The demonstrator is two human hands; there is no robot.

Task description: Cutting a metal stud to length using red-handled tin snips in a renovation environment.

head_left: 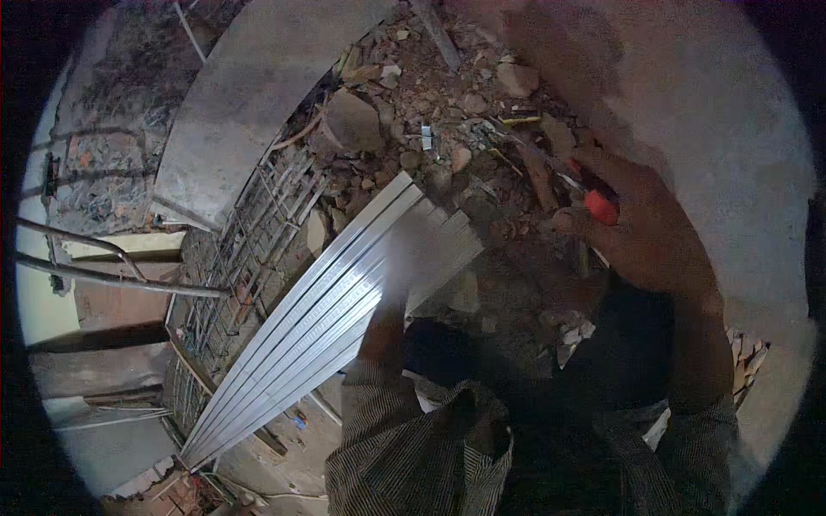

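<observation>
A fan of long, shiny metal channel strips (314, 292) slants from the lower left to the middle of the view. Over their near end lies my left hand (409, 249), badly blurred, so its fingers do not show. To the right, my right hand (632, 202) is closed round a red-handled metal tool (601, 208). Its slim metal part points up and left over the rubble, and I cannot make out its exact kind. A small piece of bright metal (427, 137) rests on the rubble beyond the strips.
Broken stones and rubble (456, 95) cover the ground ahead. A rusty wire rebar cage (271, 211) lies left of the strips, beside a large grey slab (258, 95). Bent pipes (129, 275) jut in from the left. A bare wall (748, 172) stands at the right.
</observation>
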